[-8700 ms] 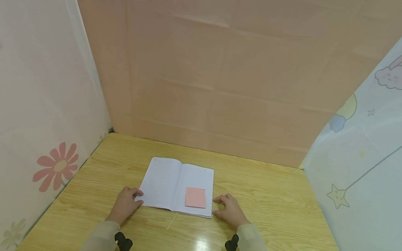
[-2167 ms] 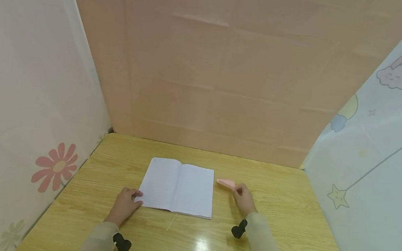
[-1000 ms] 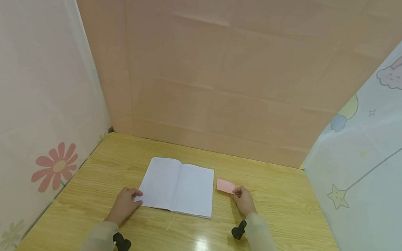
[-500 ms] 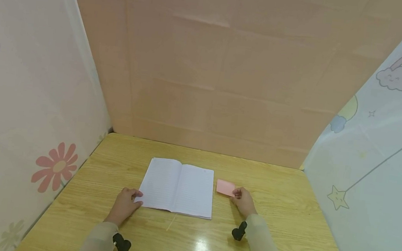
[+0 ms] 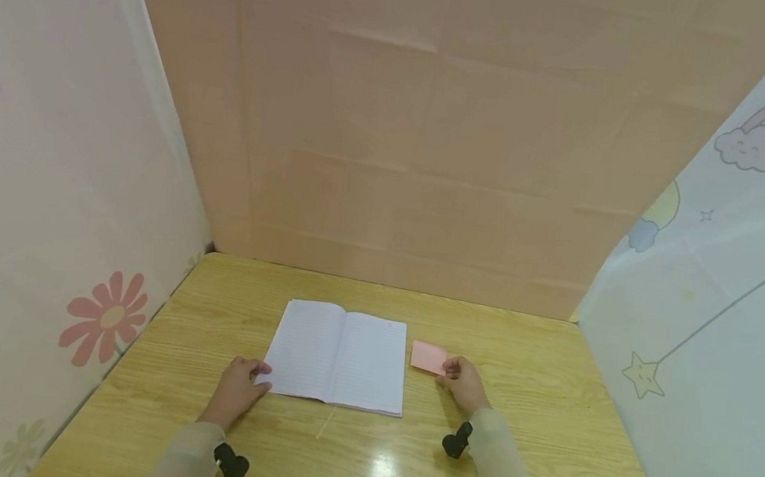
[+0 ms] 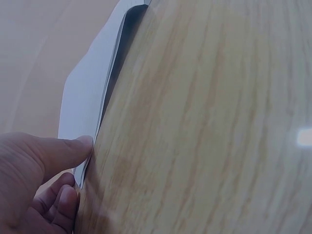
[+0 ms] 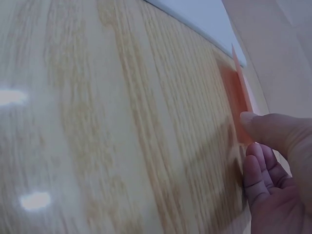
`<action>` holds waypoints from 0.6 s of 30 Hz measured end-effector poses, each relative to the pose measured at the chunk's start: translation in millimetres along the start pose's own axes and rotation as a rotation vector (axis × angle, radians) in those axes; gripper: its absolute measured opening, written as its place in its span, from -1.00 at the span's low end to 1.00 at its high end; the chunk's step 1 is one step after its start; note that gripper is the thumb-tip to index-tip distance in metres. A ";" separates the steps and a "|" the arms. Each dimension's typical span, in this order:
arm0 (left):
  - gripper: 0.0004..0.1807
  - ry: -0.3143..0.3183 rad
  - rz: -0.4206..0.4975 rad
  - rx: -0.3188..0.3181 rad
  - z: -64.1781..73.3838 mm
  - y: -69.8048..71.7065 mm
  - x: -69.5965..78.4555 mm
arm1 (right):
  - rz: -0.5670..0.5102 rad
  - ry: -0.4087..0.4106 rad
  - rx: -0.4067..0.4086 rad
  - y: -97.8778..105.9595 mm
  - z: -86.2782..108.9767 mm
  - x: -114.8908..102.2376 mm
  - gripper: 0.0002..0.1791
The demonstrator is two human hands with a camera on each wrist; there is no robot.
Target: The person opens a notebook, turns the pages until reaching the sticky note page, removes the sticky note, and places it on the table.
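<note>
An open notebook (image 5: 371,363) with lined white pages lies on the wooden table. At its lower left corner my left hand (image 5: 238,389) pinches the edge; in the left wrist view the thumb (image 6: 80,146) lies over the page edge and the other fingers are curled beside it. Right of the notebook, my right hand (image 5: 465,383) holds a pink sticky note (image 5: 429,357) by its right side. The right wrist view has the sticky note (image 7: 239,97) tilted up from the table, the thumb (image 7: 263,127) on its near edge.
A thin yellowish ribbon (image 5: 326,422) sticks out below the notebook's spine onto the table (image 5: 300,465). Behind stands a tan paper-covered wall (image 5: 406,155), with patterned panels on both sides. A black wrist device (image 5: 232,463) sits at each cuff.
The pink sticky note was lifted off the right page and carried to the right of the notebook by my right hand. In the last second it tipped flatter and shifted slightly. My left hand stayed.
</note>
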State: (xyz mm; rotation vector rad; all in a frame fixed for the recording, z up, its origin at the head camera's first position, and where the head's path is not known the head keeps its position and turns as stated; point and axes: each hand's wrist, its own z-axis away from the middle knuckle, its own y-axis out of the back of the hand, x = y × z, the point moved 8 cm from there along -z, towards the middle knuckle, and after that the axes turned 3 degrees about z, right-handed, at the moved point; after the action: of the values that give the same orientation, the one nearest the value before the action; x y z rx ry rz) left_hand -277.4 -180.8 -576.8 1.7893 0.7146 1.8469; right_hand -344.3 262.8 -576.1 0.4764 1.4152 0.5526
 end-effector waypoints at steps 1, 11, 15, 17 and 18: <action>-0.80 -0.001 0.002 0.002 0.1 0.1 0.0 | 0.003 0.002 -0.001 0.2 0.0 0.6 -0.72; -0.83 0.012 -0.013 -0.035 -1.4 1.2 -2.8 | 0.050 0.085 -0.005 9.3 8.1 -20.0 -0.76; -0.81 0.009 -0.088 -0.070 -3.1 10.5 11.0 | 0.081 0.117 -0.015 13.0 12.4 -43.7 -0.80; -0.79 -0.016 -0.144 -0.071 -7.0 17.6 24.9 | 0.090 0.135 -0.018 16.0 14.1 -57.8 -0.82; -0.77 -0.032 -0.165 -0.068 -10.0 21.1 32.9 | 0.087 0.148 -0.023 17.3 14.8 -65.3 -0.82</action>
State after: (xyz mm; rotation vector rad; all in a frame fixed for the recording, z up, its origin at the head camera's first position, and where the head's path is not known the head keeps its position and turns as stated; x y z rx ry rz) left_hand -288.2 -175.7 -538.3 1.6618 0.7539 1.7102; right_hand -335.5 236.3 -512.9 0.4886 1.5331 0.6848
